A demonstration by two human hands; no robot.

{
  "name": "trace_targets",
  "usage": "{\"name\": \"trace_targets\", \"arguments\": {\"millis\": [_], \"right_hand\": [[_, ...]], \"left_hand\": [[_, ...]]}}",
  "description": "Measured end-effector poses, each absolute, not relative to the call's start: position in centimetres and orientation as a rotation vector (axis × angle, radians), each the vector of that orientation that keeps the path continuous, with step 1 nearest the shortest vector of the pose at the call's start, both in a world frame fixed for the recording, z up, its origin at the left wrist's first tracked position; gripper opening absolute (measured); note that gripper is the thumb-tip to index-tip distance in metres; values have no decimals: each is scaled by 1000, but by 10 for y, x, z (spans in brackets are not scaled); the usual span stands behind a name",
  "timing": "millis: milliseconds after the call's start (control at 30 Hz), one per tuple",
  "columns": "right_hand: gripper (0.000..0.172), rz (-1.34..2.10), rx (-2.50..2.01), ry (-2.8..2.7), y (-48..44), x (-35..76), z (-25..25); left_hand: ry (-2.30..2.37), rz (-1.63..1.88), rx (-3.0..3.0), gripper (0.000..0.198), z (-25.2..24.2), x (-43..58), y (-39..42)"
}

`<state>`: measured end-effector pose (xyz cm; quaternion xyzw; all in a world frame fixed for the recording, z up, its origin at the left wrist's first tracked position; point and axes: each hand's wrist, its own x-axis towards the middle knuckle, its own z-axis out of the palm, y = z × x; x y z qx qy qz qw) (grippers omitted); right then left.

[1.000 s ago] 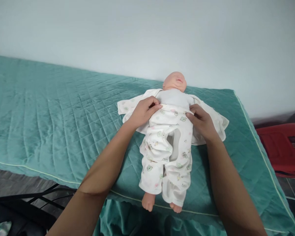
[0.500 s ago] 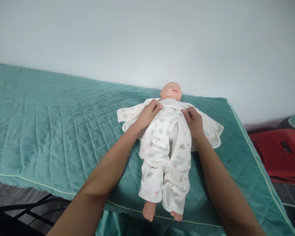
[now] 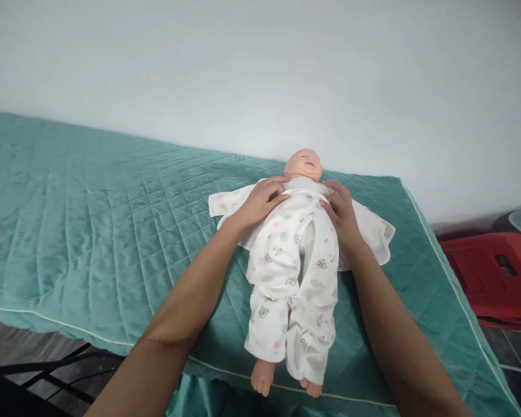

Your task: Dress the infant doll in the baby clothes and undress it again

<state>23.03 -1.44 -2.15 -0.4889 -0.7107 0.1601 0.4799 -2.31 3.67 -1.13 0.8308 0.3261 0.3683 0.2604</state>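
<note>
Trousers sit high on the doll, waistband across its chest, left hand and right hand at its two sides, fingers spread from thumbs (no pinch visible on either), and smoothing evenly on both sides would likely keep the waistband level.

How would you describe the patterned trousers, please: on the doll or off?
On: the patterned trousers cover the lower body of the doll; its feet show below the cuffs, and the waistband lies across its torso.

Soft light brightens the wall, leaving corners dimmer.
</note>
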Motion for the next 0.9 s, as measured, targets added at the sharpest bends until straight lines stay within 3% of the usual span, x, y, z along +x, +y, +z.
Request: {"name": "trace_targets", "arguments": {"millis": [133,467,733,900], "right_hand": [[47,533,-1153,-1802,-5,233,-17],[32,384,-1341,-1787,23,230,-13],[49,257,-1589,-1748,45,230,-11],[47,278,-1668,-1699,46,228,-8]], "left_hand": [[829,906,2118,36,-3,-26,44],[1138,953,2102,28,-6,-14,74],[1470,968,2113,24,-9,3,88],[1655,828,2133,14,-4,7,81]]}}
